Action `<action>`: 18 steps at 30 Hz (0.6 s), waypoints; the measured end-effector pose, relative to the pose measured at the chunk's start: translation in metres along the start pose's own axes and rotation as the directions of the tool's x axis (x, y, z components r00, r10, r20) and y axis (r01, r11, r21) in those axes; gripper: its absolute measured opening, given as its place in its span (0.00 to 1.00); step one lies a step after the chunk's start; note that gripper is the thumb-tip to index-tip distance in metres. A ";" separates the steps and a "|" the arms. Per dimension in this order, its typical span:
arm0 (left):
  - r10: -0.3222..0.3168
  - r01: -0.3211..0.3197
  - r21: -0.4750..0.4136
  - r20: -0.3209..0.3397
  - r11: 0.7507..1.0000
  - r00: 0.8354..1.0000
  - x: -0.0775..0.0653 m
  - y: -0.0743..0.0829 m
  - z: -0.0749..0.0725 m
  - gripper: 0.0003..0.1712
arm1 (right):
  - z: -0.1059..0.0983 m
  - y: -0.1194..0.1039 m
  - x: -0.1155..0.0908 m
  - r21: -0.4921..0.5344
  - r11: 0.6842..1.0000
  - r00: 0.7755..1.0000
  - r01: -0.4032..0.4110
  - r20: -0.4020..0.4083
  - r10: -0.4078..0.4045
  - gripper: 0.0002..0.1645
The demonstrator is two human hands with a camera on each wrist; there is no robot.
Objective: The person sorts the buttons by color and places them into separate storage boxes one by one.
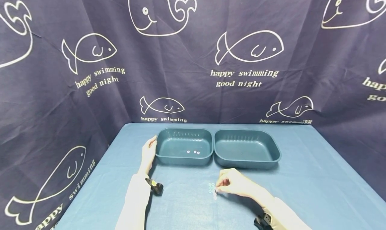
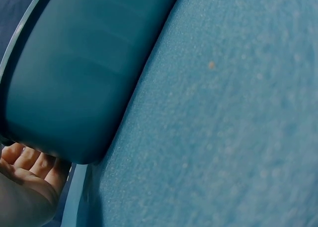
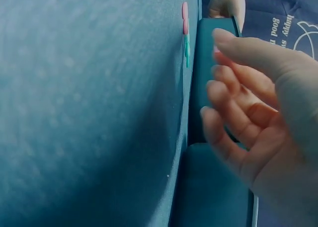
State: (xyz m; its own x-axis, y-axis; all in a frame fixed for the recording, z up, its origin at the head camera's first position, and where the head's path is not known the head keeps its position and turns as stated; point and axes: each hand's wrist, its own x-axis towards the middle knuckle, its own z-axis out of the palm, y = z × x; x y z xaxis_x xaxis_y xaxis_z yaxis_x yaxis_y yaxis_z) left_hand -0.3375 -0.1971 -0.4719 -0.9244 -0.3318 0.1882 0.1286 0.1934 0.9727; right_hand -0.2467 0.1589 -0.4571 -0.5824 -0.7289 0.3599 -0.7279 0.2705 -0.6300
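My left hand (image 1: pixel 148 152) grips the left end of the left teal bin (image 1: pixel 184 160); in the left wrist view its curled fingers (image 2: pixel 37 162) lie against the bin's outer end. Three small pale pink discs with dark centres (image 1: pixel 195 152) lie inside that bin. Low over the table, my right hand (image 1: pixel 233 182) pinches a small pink disc (image 3: pixel 216 49) between thumb and index finger, mostly hidden by the fingertips. Right beside those fingertips lies a cluster of small green discs (image 1: pixel 210 187), with pink discs (image 3: pixel 185 18) at its near end.
A second teal bin (image 1: pixel 247 163) stands to the right, close against the first, with a tiny speck on its floor. Blue cloth (image 1: pixel 178 199) covers the table. Dark curtains (image 1: pixel 193 62) printed with whales and fish hang behind and at both sides.
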 end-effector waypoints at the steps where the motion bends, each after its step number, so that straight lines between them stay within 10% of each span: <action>1: 0.001 -0.001 -0.002 0.001 1.000 1.000 0.000 0.000 0.000 0.21 | 0.000 0.000 0.001 -0.004 1.000 1.000 0.006 -0.009 -0.006 0.01; 18: 0.000 0.000 -0.012 -0.001 1.000 1.000 0.000 0.000 -0.001 0.21 | -0.014 -0.010 0.018 -0.125 0.985 0.973 0.118 -0.183 -0.140 0.05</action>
State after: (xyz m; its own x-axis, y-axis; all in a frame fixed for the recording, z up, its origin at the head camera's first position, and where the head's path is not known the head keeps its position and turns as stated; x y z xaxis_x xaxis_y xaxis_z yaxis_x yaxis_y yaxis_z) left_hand -0.3370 -0.1975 -0.4715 -0.9240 -0.3327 0.1887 0.1331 0.1827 0.9741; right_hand -0.2548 0.1523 -0.4344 -0.5312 -0.6318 0.5645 -0.8311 0.2589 -0.4922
